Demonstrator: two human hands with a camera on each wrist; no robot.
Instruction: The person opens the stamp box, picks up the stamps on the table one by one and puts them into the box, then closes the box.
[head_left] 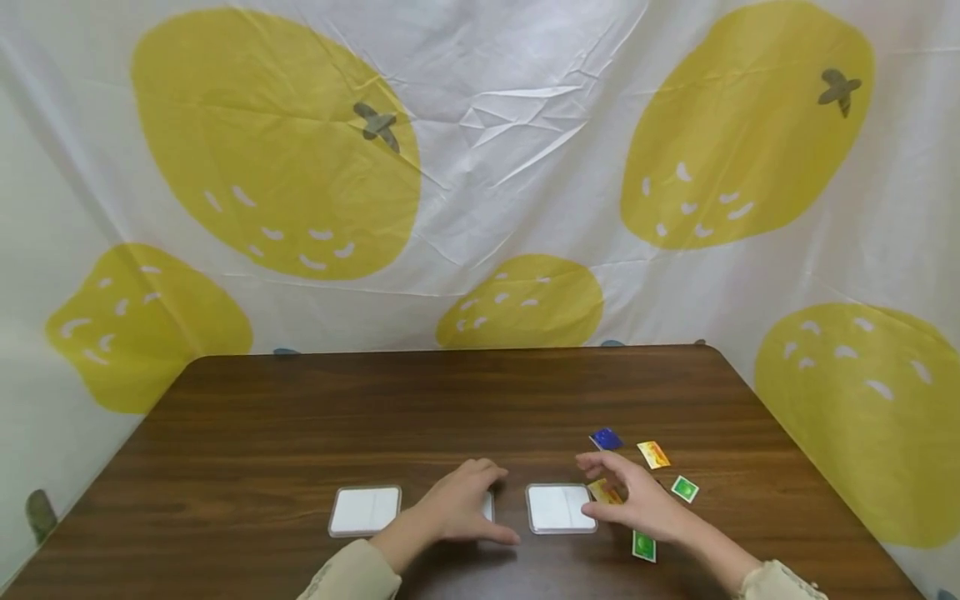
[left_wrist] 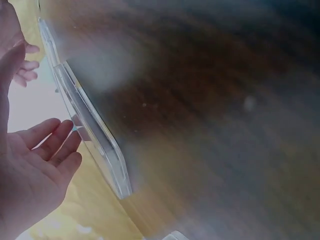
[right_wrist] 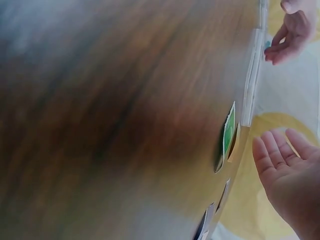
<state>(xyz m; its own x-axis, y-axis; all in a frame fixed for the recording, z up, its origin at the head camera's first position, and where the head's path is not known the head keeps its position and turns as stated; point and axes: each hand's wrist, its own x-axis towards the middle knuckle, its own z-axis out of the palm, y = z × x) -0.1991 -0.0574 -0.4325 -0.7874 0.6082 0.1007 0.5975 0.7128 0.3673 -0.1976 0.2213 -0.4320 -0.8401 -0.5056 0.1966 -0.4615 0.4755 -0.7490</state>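
Note:
My left hand [head_left: 459, 502] hovers over the middle clear case [head_left: 489, 506], hiding most of it, with its fingers loosely spread. In the left wrist view that hand [left_wrist: 47, 160] holds nothing. My right hand [head_left: 633, 497] is above the right edge of another clear case [head_left: 558, 508] with white inside, thumb and fingers apart. Its palm [right_wrist: 290, 172] is bare in the right wrist view. Partly behind the right hand lies an orange card [head_left: 603, 492]; a green card [head_left: 644, 547] lies just below it.
A third clear case [head_left: 365, 511] lies to the left of my left hand. Beyond the right hand are a blue card [head_left: 605, 439], an orange-yellow card [head_left: 654, 454] and a small green card [head_left: 685, 489]. The brown wooden table [head_left: 420, 417] meets a lemon-print cloth [head_left: 517, 208] behind.

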